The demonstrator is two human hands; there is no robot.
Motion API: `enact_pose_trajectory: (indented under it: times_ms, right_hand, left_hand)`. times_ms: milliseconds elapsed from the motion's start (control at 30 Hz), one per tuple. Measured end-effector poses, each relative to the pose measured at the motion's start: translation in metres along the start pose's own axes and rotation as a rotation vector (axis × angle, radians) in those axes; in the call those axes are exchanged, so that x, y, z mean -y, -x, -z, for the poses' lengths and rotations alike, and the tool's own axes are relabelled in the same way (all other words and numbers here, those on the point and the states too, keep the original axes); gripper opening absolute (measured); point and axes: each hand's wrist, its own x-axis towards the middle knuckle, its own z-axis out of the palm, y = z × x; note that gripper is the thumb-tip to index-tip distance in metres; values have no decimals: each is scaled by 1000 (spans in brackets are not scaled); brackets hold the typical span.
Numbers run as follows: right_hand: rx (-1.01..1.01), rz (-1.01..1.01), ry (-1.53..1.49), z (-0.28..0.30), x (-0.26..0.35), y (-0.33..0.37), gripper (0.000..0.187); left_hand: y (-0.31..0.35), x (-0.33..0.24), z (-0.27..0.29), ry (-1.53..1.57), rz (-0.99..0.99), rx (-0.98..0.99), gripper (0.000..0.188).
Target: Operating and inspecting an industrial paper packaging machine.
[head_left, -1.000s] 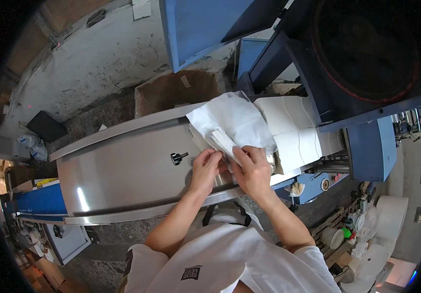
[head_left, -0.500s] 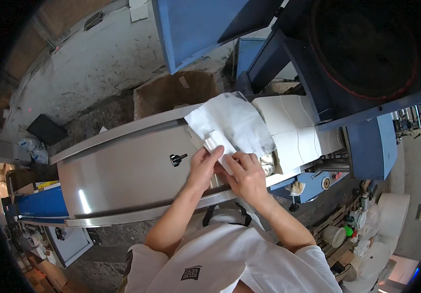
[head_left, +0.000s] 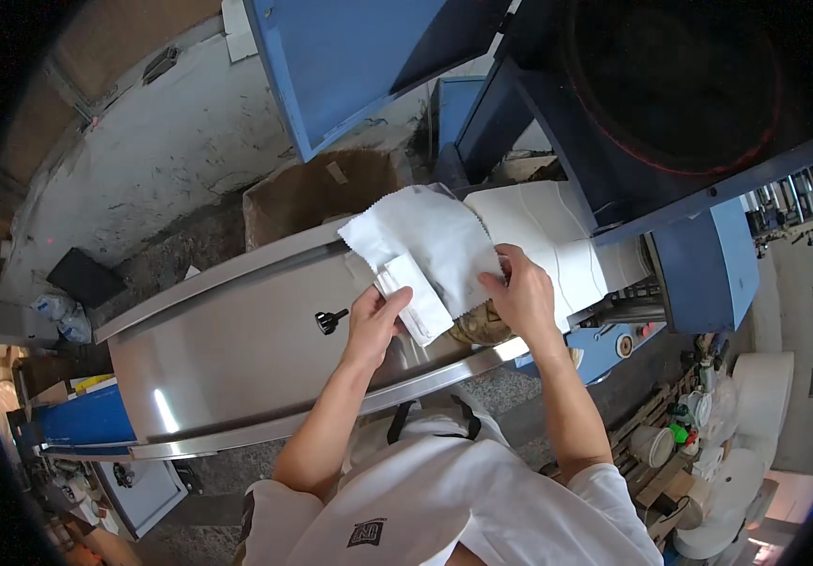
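My left hand (head_left: 375, 325) holds a small stack of folded white sheets (head_left: 419, 304), thumb on top and fingers beneath. Under the stack's far end lies a whitish plastic bag (head_left: 430, 231) with a zigzag-cut edge. At the bag's right edge, my right hand (head_left: 524, 294) pinches it between thumb and forefinger. A shiny golden-brown thing (head_left: 482, 325) shows below the bag, partly covered; its kind I cannot make out. Left of my left hand, a black knob (head_left: 329, 322) with a threaded stem rests on the metal surface.
The long steel conveyor table (head_left: 227, 335) has raised side rails. A white sheet (head_left: 543, 231) comes out of the blue machine (head_left: 704, 269) at the right. Beyond the table stands a cardboard box (head_left: 321, 189), under an open blue panel (head_left: 359, 66). White rolls (head_left: 760, 396) stand lower right.
My right hand has left the white stack and moved right to the bag's edge. The stack now sits in my left hand alone, with more of it showing. The view has shifted slightly.
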Motion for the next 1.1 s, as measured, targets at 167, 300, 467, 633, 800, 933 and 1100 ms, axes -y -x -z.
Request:
enact_pose_trajectory:
  times_ms: [167, 300, 467, 633, 800, 933, 1100]
  right_hand:
    - [-77, 19, -243, 1, 3, -3, 25]
    - [-66, 64, -429, 10, 23, 2, 14]
    - [21, 335, -456, 7, 63, 21, 11]
    - [195, 467, -467, -24, 75, 36, 19]
    - [141, 514, -386, -16, 73, 33, 35]
    - [64, 601, -280, -17, 57, 26, 44]
    - [-104, 134, -726, -4, 48, 24, 34]
  left_hand:
    - [-8, 12, 12, -53, -92, -18, 25]
    - [-11, 16, 14, -110, -150, -81, 23]
    - [-11, 0, 2, -352, -220, -133, 22]
    - [-13, -2, -10, -294, -296, -64, 21]
    - [-9, -26, -15, -93, -123, 51, 42]
    - [0, -43, -17, 185, 90, 209, 37]
    - [11, -77, -20, 40, 141, 326, 36]
